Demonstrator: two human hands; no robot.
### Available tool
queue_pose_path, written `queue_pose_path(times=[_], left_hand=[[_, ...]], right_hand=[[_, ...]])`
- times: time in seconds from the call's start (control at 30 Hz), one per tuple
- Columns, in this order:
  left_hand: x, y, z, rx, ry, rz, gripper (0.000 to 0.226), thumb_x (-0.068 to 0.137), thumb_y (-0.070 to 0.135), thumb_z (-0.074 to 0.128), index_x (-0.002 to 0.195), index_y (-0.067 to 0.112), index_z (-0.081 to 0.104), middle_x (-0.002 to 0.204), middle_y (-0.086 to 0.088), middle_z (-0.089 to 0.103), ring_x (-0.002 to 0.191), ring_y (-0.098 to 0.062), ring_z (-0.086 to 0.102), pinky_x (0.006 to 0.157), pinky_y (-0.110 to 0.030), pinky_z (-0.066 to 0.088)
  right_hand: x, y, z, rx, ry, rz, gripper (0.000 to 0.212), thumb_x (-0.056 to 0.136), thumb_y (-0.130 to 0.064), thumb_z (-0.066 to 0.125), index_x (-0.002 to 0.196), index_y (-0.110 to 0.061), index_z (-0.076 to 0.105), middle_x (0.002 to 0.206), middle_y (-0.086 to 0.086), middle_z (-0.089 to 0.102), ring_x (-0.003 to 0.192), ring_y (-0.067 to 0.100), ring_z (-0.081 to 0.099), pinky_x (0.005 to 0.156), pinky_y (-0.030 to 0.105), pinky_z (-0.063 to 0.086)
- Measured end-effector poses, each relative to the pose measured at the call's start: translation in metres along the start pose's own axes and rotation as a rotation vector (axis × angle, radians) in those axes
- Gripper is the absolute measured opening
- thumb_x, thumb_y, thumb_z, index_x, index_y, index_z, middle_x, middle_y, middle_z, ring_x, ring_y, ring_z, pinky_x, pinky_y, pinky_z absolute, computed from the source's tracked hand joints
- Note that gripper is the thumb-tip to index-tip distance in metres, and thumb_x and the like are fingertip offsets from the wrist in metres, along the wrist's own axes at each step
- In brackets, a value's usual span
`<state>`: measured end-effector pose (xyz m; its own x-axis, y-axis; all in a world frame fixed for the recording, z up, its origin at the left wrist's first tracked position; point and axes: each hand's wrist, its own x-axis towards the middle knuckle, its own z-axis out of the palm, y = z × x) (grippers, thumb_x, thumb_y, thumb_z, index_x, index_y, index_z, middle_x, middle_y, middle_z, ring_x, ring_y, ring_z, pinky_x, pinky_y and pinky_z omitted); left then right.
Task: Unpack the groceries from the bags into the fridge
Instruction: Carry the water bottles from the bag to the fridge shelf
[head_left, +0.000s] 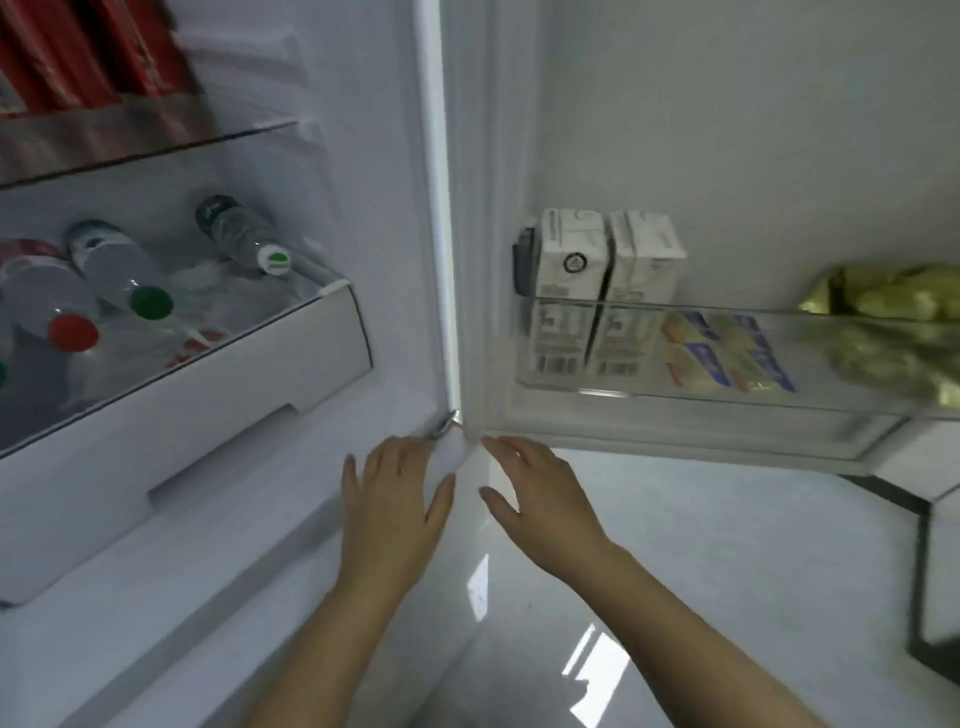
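Observation:
The fridge stands open, its white drawer (218, 405) at the left holding several clear bottles (119, 270) with red and green caps. On the open door, a clear door shelf (727, 400) carries two white cartons (608, 291), flat yellow-and-blue packets (727, 358) and a gold bag (893, 332). My left hand (395, 499) is spread flat near the bottom hinge corner, holding nothing. Beside it, my right hand (540, 499) reaches under the door's lower edge, fingers apart and empty. No bag is in view.
Red packages (83, 52) sit on a glass shelf (156, 150) above the drawer. A metal hinge (444, 422) joins door and body just above my hands. Glossy pale floor (675, 571) lies below the door, with a dark-framed white cabinet (935, 571) at the right.

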<state>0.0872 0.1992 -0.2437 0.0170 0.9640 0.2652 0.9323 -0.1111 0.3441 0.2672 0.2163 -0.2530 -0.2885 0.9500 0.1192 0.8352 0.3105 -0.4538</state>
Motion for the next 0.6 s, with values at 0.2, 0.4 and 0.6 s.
queue_pose_path(times=[0.2, 0.4, 0.6], left_hand=[[-0.039, 0.085, 0.044, 0.165, -0.323, 0.09, 0.076, 0.088, 0.068, 0.003, 0.156, 0.033, 0.007, 0.165, 0.001, 0.003, 0.151, -0.021, -0.005, 0.117, -0.055, -0.007], [-0.092, 0.18, 0.087, 0.173, -0.45, 0.222, 0.08, 0.085, 0.073, 0.002, 0.153, 0.034, -0.015, 0.163, 0.0, -0.016, 0.149, -0.025, -0.019, 0.115, -0.056, -0.012], [-0.134, 0.257, 0.114, 0.086, -0.469, 0.39, 0.079, 0.092, 0.07, 0.017, 0.154, 0.03, -0.013, 0.164, -0.002, -0.01, 0.149, -0.025, -0.016, 0.117, -0.056, -0.006]], right_hand=[[-0.096, 0.069, -0.028, -0.204, -0.021, 0.27, 0.062, 0.101, -0.052, 0.031, 0.156, -0.03, 0.011, 0.165, 0.001, 0.009, 0.151, 0.024, 0.002, 0.121, 0.047, 0.002], [-0.207, 0.128, -0.052, -0.295, 0.012, 0.549, 0.068, 0.098, -0.061, 0.028, 0.155, -0.036, 0.0, 0.165, 0.005, -0.009, 0.149, 0.033, -0.016, 0.116, 0.06, -0.005], [-0.298, 0.168, -0.083, -0.288, 0.065, 0.785, 0.071, 0.097, -0.062, 0.029, 0.154, -0.038, -0.007, 0.164, 0.004, -0.013, 0.147, 0.032, -0.023, 0.113, 0.065, -0.008]])
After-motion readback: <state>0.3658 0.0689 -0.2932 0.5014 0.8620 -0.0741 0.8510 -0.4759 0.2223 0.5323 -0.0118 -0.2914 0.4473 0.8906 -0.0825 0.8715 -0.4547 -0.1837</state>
